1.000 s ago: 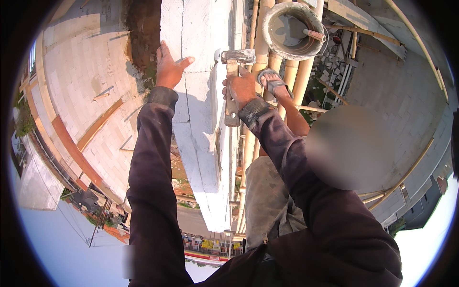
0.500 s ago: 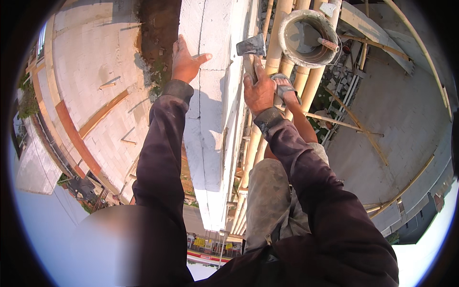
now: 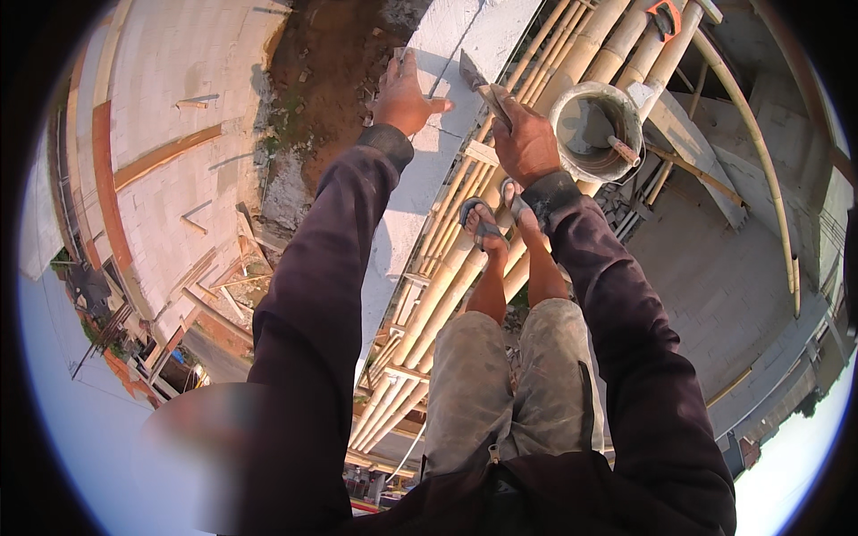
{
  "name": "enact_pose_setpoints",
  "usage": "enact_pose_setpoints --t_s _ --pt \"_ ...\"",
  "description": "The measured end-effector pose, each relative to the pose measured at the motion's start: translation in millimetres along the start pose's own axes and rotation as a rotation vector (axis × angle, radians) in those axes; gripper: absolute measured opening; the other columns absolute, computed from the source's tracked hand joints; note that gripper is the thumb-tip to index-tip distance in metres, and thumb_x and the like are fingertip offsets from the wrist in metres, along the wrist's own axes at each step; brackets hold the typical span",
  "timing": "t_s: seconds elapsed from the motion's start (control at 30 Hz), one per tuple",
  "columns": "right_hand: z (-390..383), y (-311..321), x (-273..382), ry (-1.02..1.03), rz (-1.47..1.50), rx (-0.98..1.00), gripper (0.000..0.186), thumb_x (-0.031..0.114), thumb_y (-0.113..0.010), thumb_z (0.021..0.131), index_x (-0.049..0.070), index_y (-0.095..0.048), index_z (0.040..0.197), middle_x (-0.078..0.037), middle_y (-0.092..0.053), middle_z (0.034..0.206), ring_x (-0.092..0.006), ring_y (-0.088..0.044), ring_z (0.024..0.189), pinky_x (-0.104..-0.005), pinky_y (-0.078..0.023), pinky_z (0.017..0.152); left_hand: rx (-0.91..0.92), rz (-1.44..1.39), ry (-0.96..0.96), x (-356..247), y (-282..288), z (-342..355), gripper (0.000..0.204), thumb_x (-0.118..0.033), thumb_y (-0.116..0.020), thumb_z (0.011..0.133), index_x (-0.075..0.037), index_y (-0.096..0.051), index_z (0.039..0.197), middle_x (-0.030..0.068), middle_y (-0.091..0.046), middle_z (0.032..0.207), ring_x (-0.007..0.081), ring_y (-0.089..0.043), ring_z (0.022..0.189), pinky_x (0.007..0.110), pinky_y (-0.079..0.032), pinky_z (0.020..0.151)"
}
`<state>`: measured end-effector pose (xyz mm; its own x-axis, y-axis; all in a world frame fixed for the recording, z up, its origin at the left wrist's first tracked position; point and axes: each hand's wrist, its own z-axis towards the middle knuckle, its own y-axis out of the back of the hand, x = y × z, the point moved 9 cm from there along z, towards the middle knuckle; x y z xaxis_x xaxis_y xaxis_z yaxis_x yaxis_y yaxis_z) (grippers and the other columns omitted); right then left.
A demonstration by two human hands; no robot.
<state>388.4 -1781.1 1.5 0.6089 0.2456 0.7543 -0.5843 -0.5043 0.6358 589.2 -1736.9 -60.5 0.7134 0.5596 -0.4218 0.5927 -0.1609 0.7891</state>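
My left hand lies on the left edge of a pale block wall, fingers stretched out and thumb spread. Its palm is hidden. To the right, my right hand is closed round the pale handle of a hand tool with a flat, dark metal blade. The blade sits over the wall's right side; whether it touches the blocks I cannot tell. Just right of that hand stands a mortar-smeared bucket, with a grey mix inside and a stick-like handle leaning on its rim.
My sandalled feet stand on bamboo scaffold poles running beside the wall. An orange-handled tool lies on the poles at the far end. Far below on the left are bare soil and another block wall. A bent bamboo pole rises at right.
The view has swung, so the wall and poles now slant to the upper right. Both hands appear higher and further right. The blade has turned to a narrower angle. Both feet now show.
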Motion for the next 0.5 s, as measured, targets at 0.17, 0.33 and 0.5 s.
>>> enact_pose_setpoints --t_s 0.17,0.33,0.5 --pt "-50.6 4.6 -60.1 -0.312 0.178 -0.023 0.040 0.016 -0.066 0.083 -0.004 -0.056 0.116 -0.023 -0.067 0.093 -0.0344 -0.068 0.085 -0.0405 -0.053 0.076 -0.116 -0.299 -0.099 31.9 11.0 -3.8 0.099 -0.052 -0.074 0.078 0.002 -0.029 0.148 0.0263 -0.039 0.147 0.0359 -0.038 0.137 0.042 -0.033 0.112" --pt "-102.3 3.2 -117.5 -0.465 0.219 0.009 0.032 0.015 -0.067 0.078 -0.004 -0.058 0.103 -0.012 -0.064 0.080 -0.0171 -0.062 0.066 -0.0337 -0.050 0.059 0.082 -0.345 0.055 70.5 -21.1 -2.9 0.096 -0.059 -0.063 0.085 0.008 -0.030 0.146 0.0319 -0.039 0.144 0.0427 -0.037 0.136 0.047 -0.032 0.112" --pt "-78.3 28.8 -125.5 -0.463 0.182 -0.052 0.032 0.019 -0.066 0.079 -0.005 -0.060 0.099 -0.010 -0.064 0.079 -0.0153 -0.059 0.069 -0.0332 -0.050 0.067 0.031 -0.363 0.093 60.5 -15.6 7.4 0.094 -0.051 -0.070 0.081 0.007 -0.031 0.145 0.0304 -0.046 0.138 0.0399 -0.044 0.131 0.044 -0.034 0.109"
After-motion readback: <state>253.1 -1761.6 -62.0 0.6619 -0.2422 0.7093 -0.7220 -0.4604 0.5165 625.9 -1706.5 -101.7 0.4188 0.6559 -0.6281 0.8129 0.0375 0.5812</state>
